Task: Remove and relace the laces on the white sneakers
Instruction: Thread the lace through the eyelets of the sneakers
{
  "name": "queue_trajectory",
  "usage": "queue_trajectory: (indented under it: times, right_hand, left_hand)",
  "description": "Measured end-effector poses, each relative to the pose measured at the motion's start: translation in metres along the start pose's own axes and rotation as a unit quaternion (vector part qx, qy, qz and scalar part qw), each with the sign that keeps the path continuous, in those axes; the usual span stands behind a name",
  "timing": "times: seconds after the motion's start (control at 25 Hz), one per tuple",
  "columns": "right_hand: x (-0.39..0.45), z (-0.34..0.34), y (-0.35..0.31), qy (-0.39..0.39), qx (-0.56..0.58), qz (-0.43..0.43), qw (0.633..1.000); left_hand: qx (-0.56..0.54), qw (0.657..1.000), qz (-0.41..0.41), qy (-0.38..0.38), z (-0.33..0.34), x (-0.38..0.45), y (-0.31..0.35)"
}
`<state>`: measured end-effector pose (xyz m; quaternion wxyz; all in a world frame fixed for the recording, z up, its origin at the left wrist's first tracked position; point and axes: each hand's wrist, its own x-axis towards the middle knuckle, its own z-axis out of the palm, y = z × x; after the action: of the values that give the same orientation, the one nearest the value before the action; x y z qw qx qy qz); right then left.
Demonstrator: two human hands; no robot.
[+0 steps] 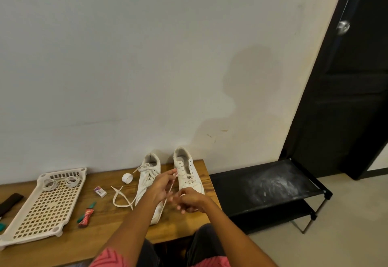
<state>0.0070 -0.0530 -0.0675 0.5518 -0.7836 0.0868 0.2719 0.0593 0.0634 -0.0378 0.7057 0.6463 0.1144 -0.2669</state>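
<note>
Two white sneakers stand side by side on the wooden table, heels toward the wall. The left sneaker is laced, and its loose lace end trails onto the wood. The right sneaker has mostly bare eyelets, with one lace bar low near the toe. My left hand pinches a white lace near its tip, just beside the right sneaker's eyelets. My right hand holds the same lace lower down, in front of the right sneaker's toe.
A white perforated plastic tray with coiled laces lies at the left. A tape roll, a small eraser box and a red and green tube sit on the wood. A black shoe rack stands right of the table, beside a dark door.
</note>
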Motion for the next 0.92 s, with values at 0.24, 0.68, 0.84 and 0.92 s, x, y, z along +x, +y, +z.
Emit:
queue_trajectory:
  times: [0.24,0.68,0.84,0.92]
  right_hand:
    - [0.004,0.014,-0.004,0.033,0.06,-0.001,0.998]
    - [0.01,0.001,-0.005,-0.018,0.028,0.044,0.998]
    - [0.019,-0.008,-0.007,0.094,0.07,-0.019,0.993]
    - [0.019,-0.001,-0.014,0.035,0.093,-0.015,0.995]
  left_hand:
    - [0.001,1.0,0.02,0.002,0.026,-0.002,0.016]
    - [-0.174,0.985,0.0,0.001,0.017,0.012,0.021]
    - [-0.172,0.985,-0.016,0.016,0.009,0.013,0.019]
    - [-0.172,0.985,-0.024,0.004,0.008,0.014,0.018]
